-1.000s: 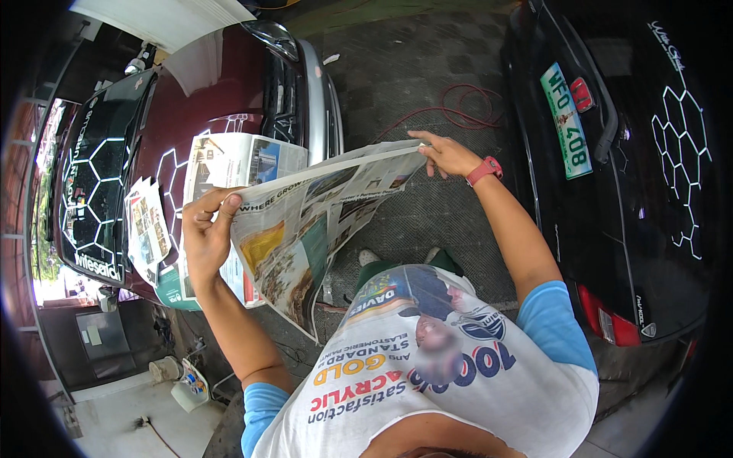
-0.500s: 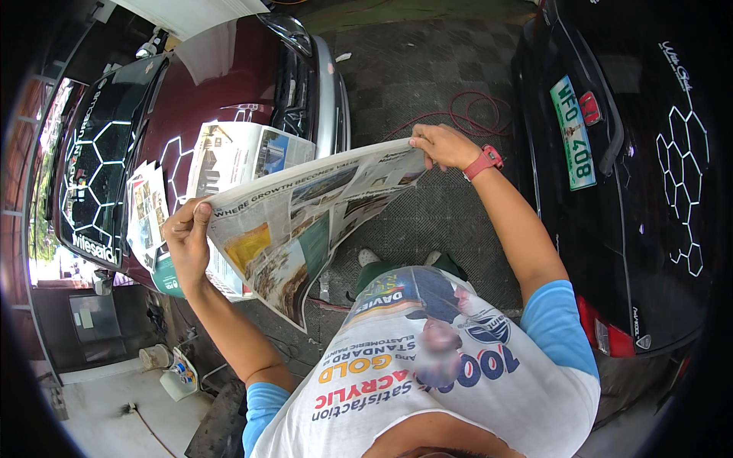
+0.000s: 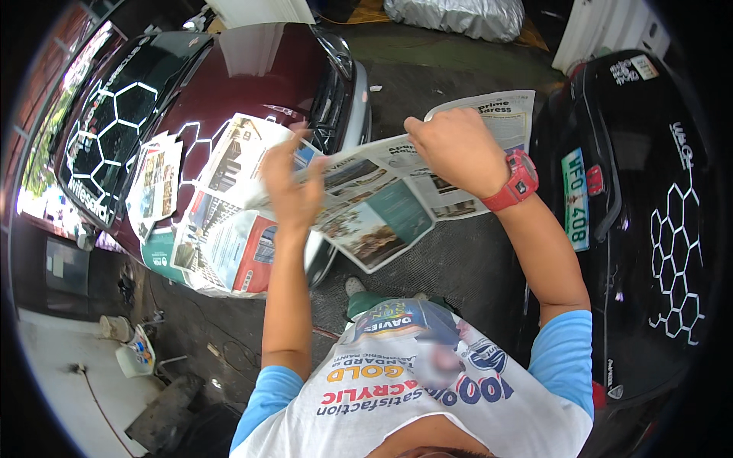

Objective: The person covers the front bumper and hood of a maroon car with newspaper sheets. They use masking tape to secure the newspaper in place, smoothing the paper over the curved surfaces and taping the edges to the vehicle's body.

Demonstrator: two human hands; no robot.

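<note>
Both hands, left hand and right hand, pinch a newspaper sheet. Keep it taut. Best laid overlapping the papers along the maroon car's front edge.

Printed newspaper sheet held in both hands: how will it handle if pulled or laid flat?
The printed newspaper sheet is probably floppy: it sags and creases between the left hand and right hand. Likely light and easily torn. Similar loose sheets drape over the maroon car's hood, so it should conform.

Daylit, fisheye-bent dark rim, blurred left hand
</note>
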